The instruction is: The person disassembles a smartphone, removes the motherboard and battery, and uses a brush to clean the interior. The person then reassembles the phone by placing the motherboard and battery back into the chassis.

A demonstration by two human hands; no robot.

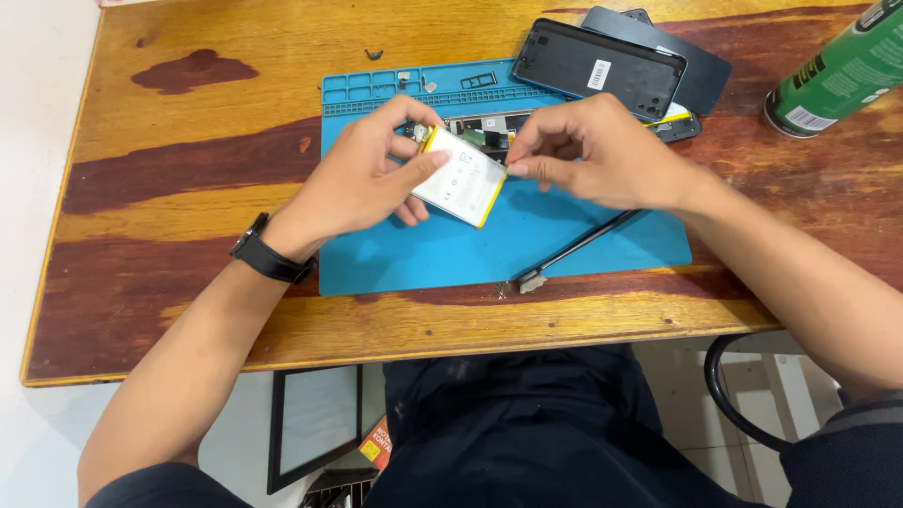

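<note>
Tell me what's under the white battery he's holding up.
Under the battery lies the blue mat; behind it, the opened phone body shows only partly. Left hand and right hand cover the rest.

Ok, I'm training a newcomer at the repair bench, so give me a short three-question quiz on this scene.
1. True or false: both hands touch the white battery.
2. What lies on the blue mat near its front edge? A) brush B) scissors C) pliers
3. Fill in: the green spray can lies at the table's far ____ corner.

Key: 1 true, the left hand holds it and the right hand pinches its edge. 2 A, the brush. 3 right.
</note>
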